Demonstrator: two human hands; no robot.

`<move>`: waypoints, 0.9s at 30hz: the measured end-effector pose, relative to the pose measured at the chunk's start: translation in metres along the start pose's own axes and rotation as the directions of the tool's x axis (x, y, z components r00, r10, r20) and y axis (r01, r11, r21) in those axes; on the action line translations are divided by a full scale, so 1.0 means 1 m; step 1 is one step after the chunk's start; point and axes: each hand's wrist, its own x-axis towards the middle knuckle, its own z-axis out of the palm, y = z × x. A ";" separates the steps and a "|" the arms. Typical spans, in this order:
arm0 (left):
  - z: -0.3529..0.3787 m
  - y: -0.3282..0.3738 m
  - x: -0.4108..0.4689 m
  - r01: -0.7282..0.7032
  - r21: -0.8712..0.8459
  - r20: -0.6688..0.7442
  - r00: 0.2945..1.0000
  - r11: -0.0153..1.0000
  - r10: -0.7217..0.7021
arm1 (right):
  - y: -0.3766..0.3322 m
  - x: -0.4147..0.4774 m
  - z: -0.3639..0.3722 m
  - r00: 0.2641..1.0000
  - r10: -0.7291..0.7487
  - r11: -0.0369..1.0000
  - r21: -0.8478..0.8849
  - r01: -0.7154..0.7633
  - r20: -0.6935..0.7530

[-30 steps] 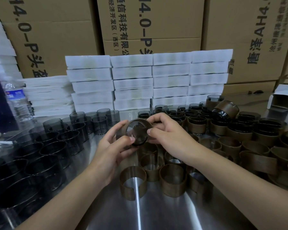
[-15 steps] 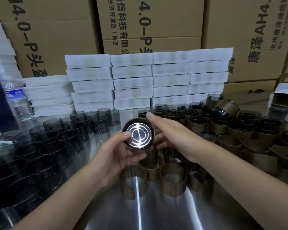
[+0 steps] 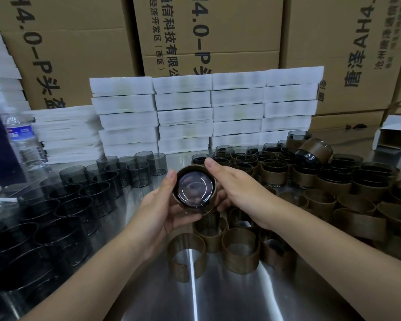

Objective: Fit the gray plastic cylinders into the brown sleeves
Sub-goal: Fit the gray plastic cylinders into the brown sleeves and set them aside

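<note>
The left hand [image 3: 159,212] cups the sleeved cylinder [image 3: 194,189] — right hand [image 3: 236,184] wraps its far side.

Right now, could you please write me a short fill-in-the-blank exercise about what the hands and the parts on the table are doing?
1. The left hand and right hand together hold a gray plastic cylinder wrapped in a ____ sleeve.
2. The bare gray cylinders stand on the person's ____ side.
3. The finished sleeved cylinders are gathered on the person's ____ side.
4. The stacked flat boxes behind the parts are ____ in colour.

Missing words: brown; left; right; white.
</note>
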 end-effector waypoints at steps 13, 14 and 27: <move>0.000 -0.010 0.002 -0.077 0.216 -0.119 0.987 0.973 0.105 | -0.003 -0.012 0.019 0.996 -0.028 0.991 -0.131 0.017 -0.080; 0.000 -0.010 0.003 -0.077 0.228 -0.130 0.986 0.971 0.109 | -0.003 -0.013 0.020 0.996 -0.029 0.991 -0.133 0.018 -0.082; 0.001 -0.010 0.002 -0.129 0.263 -0.161 0.971 0.956 0.175 | -0.005 -0.013 0.022 0.996 -0.062 0.995 -0.088 0.056 -0.066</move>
